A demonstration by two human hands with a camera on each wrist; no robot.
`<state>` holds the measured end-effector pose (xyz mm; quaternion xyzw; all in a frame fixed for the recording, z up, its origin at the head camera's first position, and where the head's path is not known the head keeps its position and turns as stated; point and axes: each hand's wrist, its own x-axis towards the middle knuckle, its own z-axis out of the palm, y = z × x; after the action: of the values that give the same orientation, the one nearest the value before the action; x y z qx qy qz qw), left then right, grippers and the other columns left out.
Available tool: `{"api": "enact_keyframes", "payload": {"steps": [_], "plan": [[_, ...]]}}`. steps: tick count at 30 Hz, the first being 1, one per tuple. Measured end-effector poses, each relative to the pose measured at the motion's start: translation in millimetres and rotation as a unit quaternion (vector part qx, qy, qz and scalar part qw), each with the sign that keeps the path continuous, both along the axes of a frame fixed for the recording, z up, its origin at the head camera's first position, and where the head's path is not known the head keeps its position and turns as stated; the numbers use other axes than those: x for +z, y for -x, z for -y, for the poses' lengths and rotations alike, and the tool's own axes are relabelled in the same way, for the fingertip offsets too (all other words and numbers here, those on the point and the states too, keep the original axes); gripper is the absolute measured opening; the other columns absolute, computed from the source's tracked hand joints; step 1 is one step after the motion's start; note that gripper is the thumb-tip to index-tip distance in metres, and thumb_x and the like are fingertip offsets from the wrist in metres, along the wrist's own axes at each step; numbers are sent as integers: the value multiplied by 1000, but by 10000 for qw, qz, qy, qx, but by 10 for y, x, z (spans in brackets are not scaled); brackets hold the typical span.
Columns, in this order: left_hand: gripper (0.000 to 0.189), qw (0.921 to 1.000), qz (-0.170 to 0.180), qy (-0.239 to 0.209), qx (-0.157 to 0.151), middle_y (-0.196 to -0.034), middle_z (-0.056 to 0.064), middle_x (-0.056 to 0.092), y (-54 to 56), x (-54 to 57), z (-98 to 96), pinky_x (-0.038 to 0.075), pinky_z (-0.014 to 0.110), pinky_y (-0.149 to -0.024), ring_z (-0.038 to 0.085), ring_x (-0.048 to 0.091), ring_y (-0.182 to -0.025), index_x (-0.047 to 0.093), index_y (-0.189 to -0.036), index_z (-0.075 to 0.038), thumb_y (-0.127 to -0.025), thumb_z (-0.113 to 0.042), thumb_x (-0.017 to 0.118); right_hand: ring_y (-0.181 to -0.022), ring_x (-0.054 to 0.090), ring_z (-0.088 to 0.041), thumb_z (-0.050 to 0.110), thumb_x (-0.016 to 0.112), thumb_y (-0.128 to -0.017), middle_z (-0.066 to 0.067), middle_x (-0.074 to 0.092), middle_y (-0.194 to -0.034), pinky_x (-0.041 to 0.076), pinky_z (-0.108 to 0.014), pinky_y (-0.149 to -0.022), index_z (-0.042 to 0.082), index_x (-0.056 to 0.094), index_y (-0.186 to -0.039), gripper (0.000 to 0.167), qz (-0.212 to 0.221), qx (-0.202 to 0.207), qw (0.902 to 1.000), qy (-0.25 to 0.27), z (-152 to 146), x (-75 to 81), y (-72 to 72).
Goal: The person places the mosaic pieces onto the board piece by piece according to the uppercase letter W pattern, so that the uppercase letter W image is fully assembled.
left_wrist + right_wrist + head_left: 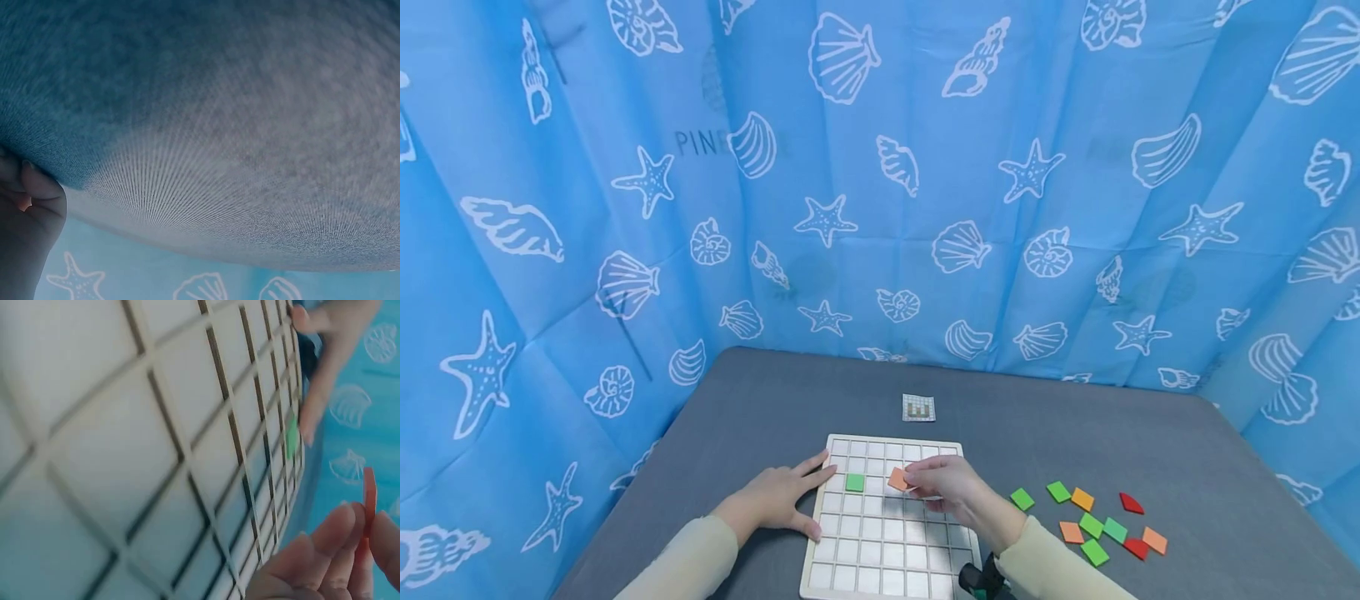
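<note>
A white board [847, 550] with a raised square grid lies on the table. One green square tile [855, 482] sits in a cell near its upper left. My right hand [951, 487] pinches an orange square tile [897, 479] between thumb and fingertips, over the board's upper middle; the right wrist view shows this orange tile [370, 494] edge-on. At the board's left edge rests my left hand [778, 497], fingers spread and fingertips on the rim. Only part of that left hand [31, 219] shows in the left wrist view.
Several loose green tiles [1091, 525], orange tiles [1154, 540] and red pieces [1131, 503] lie to the right of the board. A small card [918, 407] with a printed pattern lies behind the board. The grey table [760, 400] ends at a blue shell-print curtain [865, 208].
</note>
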<state>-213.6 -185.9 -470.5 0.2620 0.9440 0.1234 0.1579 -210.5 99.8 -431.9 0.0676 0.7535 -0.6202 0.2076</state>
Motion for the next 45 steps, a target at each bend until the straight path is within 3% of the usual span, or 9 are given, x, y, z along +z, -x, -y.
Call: {"api": "enact_keyframes", "payload": {"steps": [5, 13, 23, 29, 37, 45], "plan": [[97, 9999, 78, 20, 117, -161, 1, 19, 1, 1, -2, 40, 53, -97, 37, 49, -124, 32, -154, -23, -74, -64, 68, -69, 61, -15, 6, 69, -89, -3, 69, -80, 46, -29, -61, -3, 70, -101, 15, -126, 316, 9994, 73, 164, -59, -38], [97, 9997, 130, 31, 190, -161, -1, 18, 14, -29, -4, 40, 52, -97, 36, 48, -126, 32, -154, -24, -73, -65, 68, -60, 60, -9, 7, 70, -89, 0, 70, -76, 40, -24, -55, 0, 71, -96, 11, -308, 667, 9965, -397, 332, -120, 3], [98, 9999, 51, 65, 104, -161, 0, 19, 15, -40, -6, 42, 51, -96, 37, 49, -125, 31, -154, -24, -74, -66, 68, -48, 41, -7, 6, 74, -85, 2, 64, -68, 32, -21, -45, 0, 74, -90, 7, -497, 821, 9928, -719, 531, -194, 74], [99, 9999, -7, 65, 78, -161, 1, 19, 13, -30, 1, 42, 51, -95, 37, 50, -125, 32, -154, -23, -73, -66, 68, -47, 38, -6, 6, 76, -84, 5, 63, -63, 29, -20, -44, 2, 74, -84, 5, -471, 940, 9896, -980, 575, -213, 114], [99, 9999, -39, 92, 66, -160, 3, 21, -5, 4, -1, 42, 51, -95, 37, 51, -123, 33, -154, -21, -73, -64, 70, -49, 40, -9, 5, 77, -82, 4, 59, -60, 36, -23, -47, 3, 74, -80, 4, -353, 1040, 9856, -1283, 615, -193, 160], [99, 9999, -120, 103, 46, -160, 4, 22, 23, -25, 5, 43, 50, -94, 36, 52, -122, 33, -154, -20, -73, -67, 68, -47, 36, -9, 3, 76, -82, 4, 56, -56, 32, -23, -45, 8, 73, -72, 12, -253, 1012, 9865, -1263, 646, -197, 168]]}}
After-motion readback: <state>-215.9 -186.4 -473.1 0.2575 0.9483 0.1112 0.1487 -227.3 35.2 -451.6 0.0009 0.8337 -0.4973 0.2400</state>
